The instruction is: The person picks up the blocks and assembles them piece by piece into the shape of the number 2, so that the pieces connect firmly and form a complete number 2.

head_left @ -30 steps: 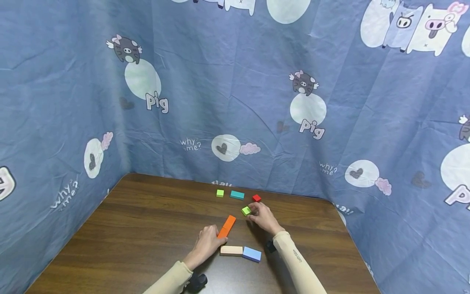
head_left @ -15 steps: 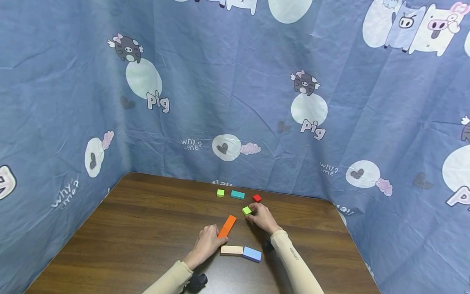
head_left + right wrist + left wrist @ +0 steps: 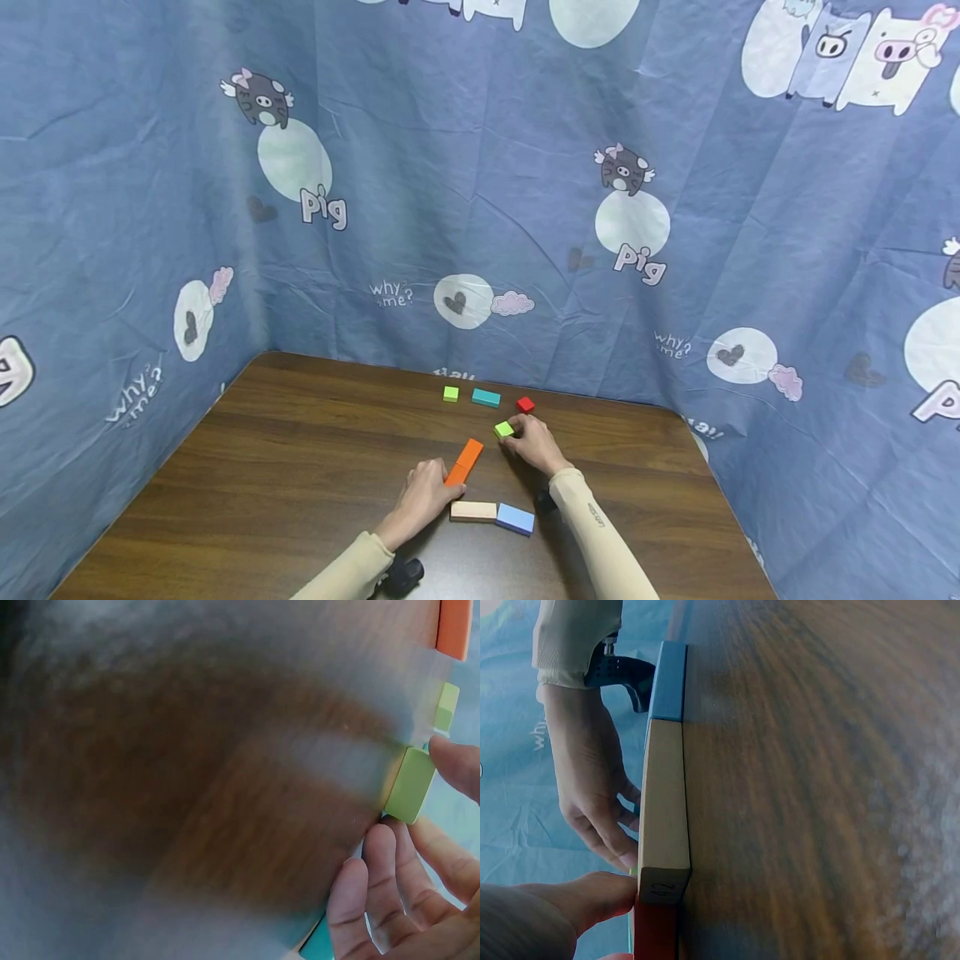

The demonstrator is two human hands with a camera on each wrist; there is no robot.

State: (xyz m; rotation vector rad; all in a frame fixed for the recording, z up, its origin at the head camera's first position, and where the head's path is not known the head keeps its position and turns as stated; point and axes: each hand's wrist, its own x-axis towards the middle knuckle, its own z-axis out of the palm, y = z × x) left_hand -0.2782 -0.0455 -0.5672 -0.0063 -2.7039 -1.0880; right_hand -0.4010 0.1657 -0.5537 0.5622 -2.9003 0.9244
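Note:
Two orange blocks lie end to end in a slanting line on the table. My left hand (image 3: 426,493) grips the nearer orange block (image 3: 455,476), thumb on its near side and fingers curled on the far left. The other orange block (image 3: 469,453) extends beyond the hand. Farther off to the right, my right hand (image 3: 537,442) pinches a small lime green block (image 3: 503,430). In the right wrist view, the thumb is at one end of this green block (image 3: 411,785) and fingertips at the other. The remaining fingers are loosely bent beside it.
Close in front of the left hand, a beige block (image 3: 473,512) and a blue block (image 3: 515,519) lie end to end. Along the back are another lime green block (image 3: 450,394), a teal block (image 3: 486,398) and a red block (image 3: 525,404). A patterned blue curtain (image 3: 525,208) hangs behind the table.
My right wrist and forearm have shifted slightly left, and the pinched green block has turned a little. My left hand keeps its place on the orange block.

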